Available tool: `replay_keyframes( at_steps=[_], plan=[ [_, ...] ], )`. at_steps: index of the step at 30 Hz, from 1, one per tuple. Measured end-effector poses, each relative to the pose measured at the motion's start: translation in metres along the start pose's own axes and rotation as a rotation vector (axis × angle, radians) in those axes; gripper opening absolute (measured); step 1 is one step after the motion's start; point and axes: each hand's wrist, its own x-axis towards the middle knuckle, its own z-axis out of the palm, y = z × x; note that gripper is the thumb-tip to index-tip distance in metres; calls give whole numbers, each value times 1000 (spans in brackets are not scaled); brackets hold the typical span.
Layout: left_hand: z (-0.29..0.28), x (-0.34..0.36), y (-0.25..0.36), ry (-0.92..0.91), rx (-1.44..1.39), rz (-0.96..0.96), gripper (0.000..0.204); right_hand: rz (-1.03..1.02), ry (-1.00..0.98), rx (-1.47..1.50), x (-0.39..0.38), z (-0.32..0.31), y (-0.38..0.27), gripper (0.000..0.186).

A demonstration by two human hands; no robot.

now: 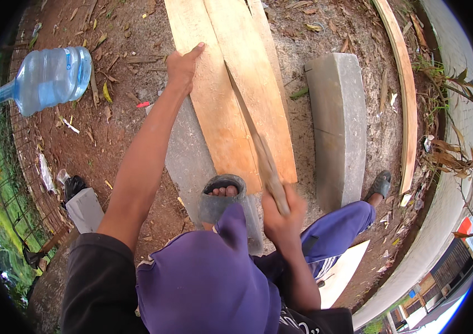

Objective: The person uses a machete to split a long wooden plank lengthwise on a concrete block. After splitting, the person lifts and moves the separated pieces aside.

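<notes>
Lying under thumb of left hand: wooden plank.
Handsaw is gripped by curled right hand; left grip cannot be told.

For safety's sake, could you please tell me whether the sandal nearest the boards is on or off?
On: bare toes show inside the open-fronted sandal.

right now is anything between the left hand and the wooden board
Nothing visible: the left hand touches the wooden board directly, at its left edge. The long tool, in the right hand, is farther right.
</notes>
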Motion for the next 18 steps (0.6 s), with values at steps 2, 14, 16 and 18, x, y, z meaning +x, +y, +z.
replay_keyframes(
  at_steps=[2,14,16,18],
  plan=[
    [8,4,4,-10,21,-36,37,1,-38,19,51,40,-22,19],
    [7,-9,7,3,-11,-49,34,-30,-49,-97,-96,-55,20,17],
    [6,-8,11,-8,-17,-30,34,-176,37,-97,-9,-2,13,17],
    [15,-7,7,20,43,-10,34,-37,-21,6,69,41,4,18]
  ],
)
